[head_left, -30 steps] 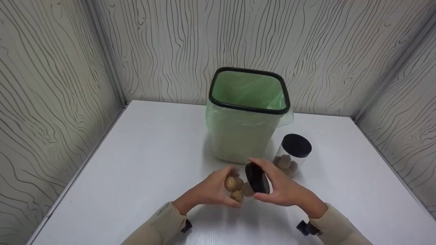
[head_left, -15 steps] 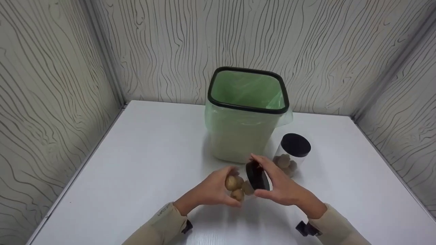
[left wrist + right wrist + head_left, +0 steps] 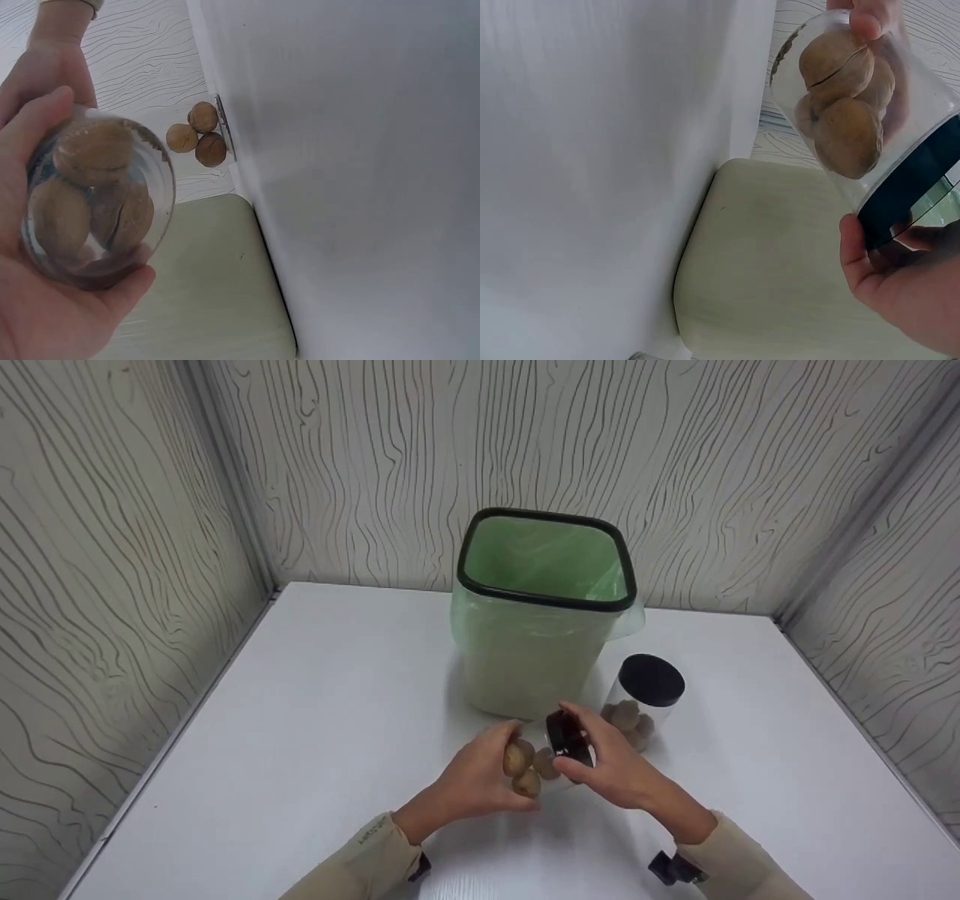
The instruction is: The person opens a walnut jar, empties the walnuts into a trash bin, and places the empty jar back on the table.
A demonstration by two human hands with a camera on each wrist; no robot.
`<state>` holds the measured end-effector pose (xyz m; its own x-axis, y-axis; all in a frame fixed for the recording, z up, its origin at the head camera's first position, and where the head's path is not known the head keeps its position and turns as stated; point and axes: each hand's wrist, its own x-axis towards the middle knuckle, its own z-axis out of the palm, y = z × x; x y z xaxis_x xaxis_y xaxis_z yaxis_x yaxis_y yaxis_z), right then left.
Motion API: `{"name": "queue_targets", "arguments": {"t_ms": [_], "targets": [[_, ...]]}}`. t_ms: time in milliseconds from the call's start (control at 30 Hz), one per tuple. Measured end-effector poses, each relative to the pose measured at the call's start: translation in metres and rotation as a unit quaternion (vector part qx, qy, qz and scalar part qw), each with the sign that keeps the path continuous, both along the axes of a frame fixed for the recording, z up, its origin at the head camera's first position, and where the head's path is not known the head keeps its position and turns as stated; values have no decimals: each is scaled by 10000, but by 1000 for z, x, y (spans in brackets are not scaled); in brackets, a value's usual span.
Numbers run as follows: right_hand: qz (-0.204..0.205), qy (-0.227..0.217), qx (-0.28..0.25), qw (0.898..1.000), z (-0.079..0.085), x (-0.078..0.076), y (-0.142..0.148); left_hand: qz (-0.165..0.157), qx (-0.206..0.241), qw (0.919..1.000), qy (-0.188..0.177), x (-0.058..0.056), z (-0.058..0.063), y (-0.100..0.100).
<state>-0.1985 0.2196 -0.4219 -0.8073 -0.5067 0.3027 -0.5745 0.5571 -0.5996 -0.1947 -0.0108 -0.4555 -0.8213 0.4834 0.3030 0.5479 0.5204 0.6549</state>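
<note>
Both hands are on a clear jar (image 3: pixel 922 86) with walnuts (image 3: pixel 847 139) inside, tipped on its side over the white table. My left hand (image 3: pixel 476 772) grips its base end, thumb and fingers curled round the wall. At the other end, my right hand (image 3: pixel 619 761) holds the black lid (image 3: pixel 564 736), with the thumb on the near side and fingers on the far side. In the right wrist view the lid (image 3: pixel 911 184) sits on the jar's mouth. Several walnuts (image 3: pixel 94 161) show through the bottom in the left wrist view.
Behind the hands stands a pale green bin (image 3: pixel 525 667) with a black rim and a green liner bag (image 3: pixel 540 555). A second clear jar with a black lid (image 3: pixel 651 679) and walnuts stands upright right of the bin. Wood-patterned panels (image 3: pixel 360 472) enclose the table (image 3: pixel 315 682).
The jar and left hand have shifted slightly up and right. My right fingers and thumb have moved on the lid, which has turned so a small white mark shows.
</note>
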Motion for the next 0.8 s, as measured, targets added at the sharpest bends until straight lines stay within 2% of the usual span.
{"name": "queue_targets", "arguments": {"t_ms": [300,467,800], "targets": [[199,85,-12,9998,4,3,0,-440,293,9982,-291,-2,1,-5],[362,241,18,9991,6,2,1,-550,365,9970,-399,-2,2,-7],[977,985,146,9902,4,-3,6,-867,470,9904,-974,-3,7,-12]]}}
